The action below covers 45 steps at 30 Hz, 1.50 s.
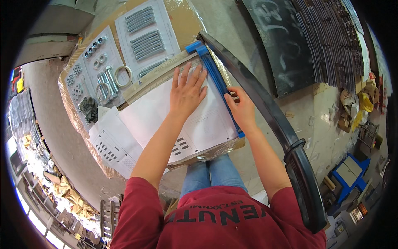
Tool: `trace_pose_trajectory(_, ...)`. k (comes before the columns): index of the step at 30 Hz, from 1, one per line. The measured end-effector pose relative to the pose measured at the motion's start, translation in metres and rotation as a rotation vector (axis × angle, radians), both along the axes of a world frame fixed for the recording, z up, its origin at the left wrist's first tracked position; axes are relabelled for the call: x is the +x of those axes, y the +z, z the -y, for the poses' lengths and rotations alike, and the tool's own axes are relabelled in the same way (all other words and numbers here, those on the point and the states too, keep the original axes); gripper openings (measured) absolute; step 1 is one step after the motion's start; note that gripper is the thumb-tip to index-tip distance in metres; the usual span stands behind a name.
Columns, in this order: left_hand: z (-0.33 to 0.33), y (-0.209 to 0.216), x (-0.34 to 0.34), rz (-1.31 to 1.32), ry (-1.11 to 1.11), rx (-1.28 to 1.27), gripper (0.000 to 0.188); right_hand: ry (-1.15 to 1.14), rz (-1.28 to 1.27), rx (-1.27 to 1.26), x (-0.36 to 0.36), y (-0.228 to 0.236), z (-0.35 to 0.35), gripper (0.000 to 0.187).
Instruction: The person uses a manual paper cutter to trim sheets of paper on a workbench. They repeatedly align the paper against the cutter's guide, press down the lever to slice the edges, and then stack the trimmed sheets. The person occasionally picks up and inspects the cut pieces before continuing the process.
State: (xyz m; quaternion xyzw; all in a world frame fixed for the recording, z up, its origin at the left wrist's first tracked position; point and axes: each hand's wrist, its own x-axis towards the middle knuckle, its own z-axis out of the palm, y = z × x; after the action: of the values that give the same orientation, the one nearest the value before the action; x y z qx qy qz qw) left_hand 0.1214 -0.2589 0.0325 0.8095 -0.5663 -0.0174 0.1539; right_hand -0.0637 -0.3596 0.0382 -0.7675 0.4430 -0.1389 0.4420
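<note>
A white printed sheet [207, 124] lies on a paper cutter, its far edge at the ruler strip [153, 79]. My left hand [185, 93] rests flat on the sheet with fingers spread, fingertips over the ruler. Along the sheet's right side runs a blue guard bar [219, 83]. My right hand [241, 107] is closed at that bar, thumb and forefinger on its edge; the other fingers are curled and partly hidden. The cutter's long black blade arm [257, 87] stands raised to the right of my right hand, its black handle [306, 191] toward me.
More printed sheets [114, 141] lie to the left. Beyond the cutter are packs of bolts [141, 20], nuts [94, 47] and metal rings [123, 76] on cardboard [182, 20]. A black glove [88, 109] sits beside them. Dark panels [282, 41] stand at the far right.
</note>
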Motion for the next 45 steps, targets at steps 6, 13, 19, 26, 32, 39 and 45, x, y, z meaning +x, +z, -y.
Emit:
trace_pose_trajectory(6,-0.006,-0.001,-0.004,-0.063,0.073,0.018,0.057,-0.024,-0.046,0.033,-0.002,-0.009,0.0,0.025)
trace_pose_trajectory(13,-0.001,-0.001,-0.003,-0.115,0.032,0.068,0.061,-0.002,0.019,0.006,-0.013,-0.042,0.014,0.032)
trace_pose_trajectory(19,0.007,-0.005,-0.003,-0.145,0.083,-0.014,0.059,-0.068,-0.008,0.178,-0.003,-0.047,0.024,0.028)
trace_pose_trajectory(26,-0.012,-0.002,-0.016,-0.1,0.107,0.117,0.056,-0.155,-0.045,0.402,0.016,0.002,0.028,0.018)
trace_pose_trajectory(32,-0.008,-0.002,-0.014,-0.118,0.092,0.107,0.056,-0.214,-0.139,0.436,0.027,0.039,0.03,0.017)
trace_pose_trajectory(39,-0.006,-0.004,-0.014,-0.132,0.081,0.091,0.057,-0.26,0.018,0.61,0.017,0.036,0.039,0.023)
trace_pose_trajectory(45,0.0,-0.007,-0.014,-0.136,0.075,0.064,0.057,-0.225,-0.002,0.484,0.016,0.037,0.04,0.024)
